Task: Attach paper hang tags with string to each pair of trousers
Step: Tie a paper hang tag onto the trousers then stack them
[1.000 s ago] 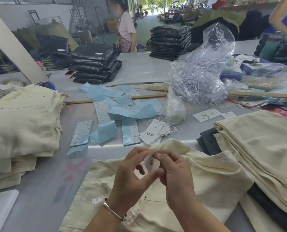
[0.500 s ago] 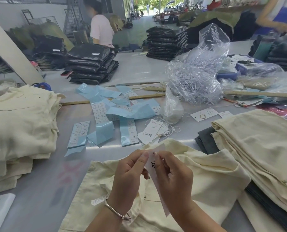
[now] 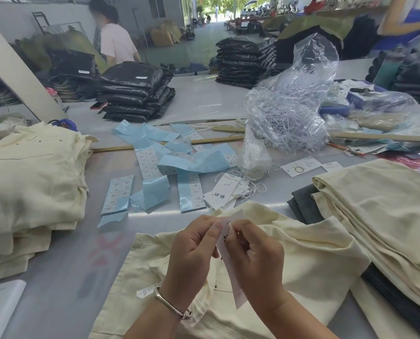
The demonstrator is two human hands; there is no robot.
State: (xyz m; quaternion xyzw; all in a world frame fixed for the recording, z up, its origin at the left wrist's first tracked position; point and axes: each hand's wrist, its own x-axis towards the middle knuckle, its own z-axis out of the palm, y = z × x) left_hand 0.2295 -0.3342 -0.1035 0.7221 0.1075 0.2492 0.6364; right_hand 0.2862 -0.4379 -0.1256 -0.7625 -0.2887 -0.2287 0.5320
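Pinching the upper end of a white paper hang tag (image 3: 231,270) between them, the left hand (image 3: 192,253) and right hand (image 3: 255,255) hover over a cream pair of trousers (image 3: 309,253) spread on the grey surface (image 3: 64,270), fingers curled onto the tag. More white string tags (image 3: 222,192) lie just beyond the trousers, pale blue label strips (image 3: 189,192) beside them, and folded cream stacks (image 3: 30,182) sit at both sides.

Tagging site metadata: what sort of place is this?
Most likely a garment factory's finishing and packing floor: stacks of folded cream trousers on a long table, bagged black garments piled behind, and both hands pinching a paper hang tag.
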